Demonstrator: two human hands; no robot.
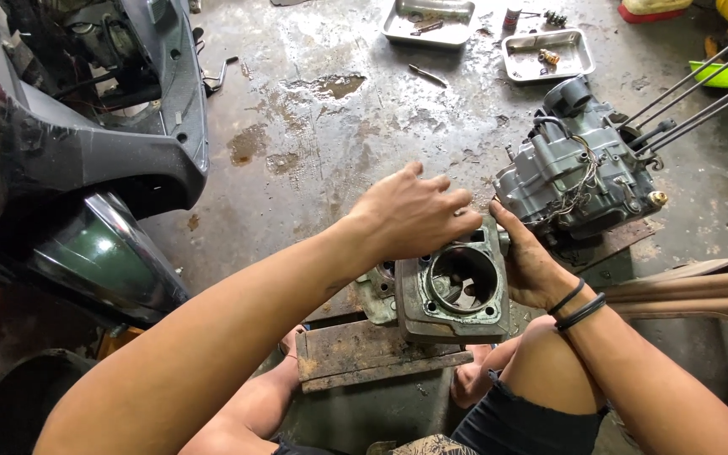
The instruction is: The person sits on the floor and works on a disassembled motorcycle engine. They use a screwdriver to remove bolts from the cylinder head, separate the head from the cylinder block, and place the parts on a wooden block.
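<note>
Both hands held a cylinder block [457, 291] upright over a wood block [364, 354], bore facing up, just in front of the knees. Left hand [410, 215] lay across the top edge, fingers spread & curled over the far rim, gripping it. Right hand [528, 265] clamped the right side, thumb on the near face, fingers wrapped behind. Engine case [575, 173] w/ long studs [693, 97] sat close beyond on the wet floor [330, 126]; two trays [549, 55] of small parts further back, scooter body [120, 143] at left. Judging by the grip: best kept level, gasket face off the grit, fingers clear of the bore edge, weight shared btw both hands.
</note>
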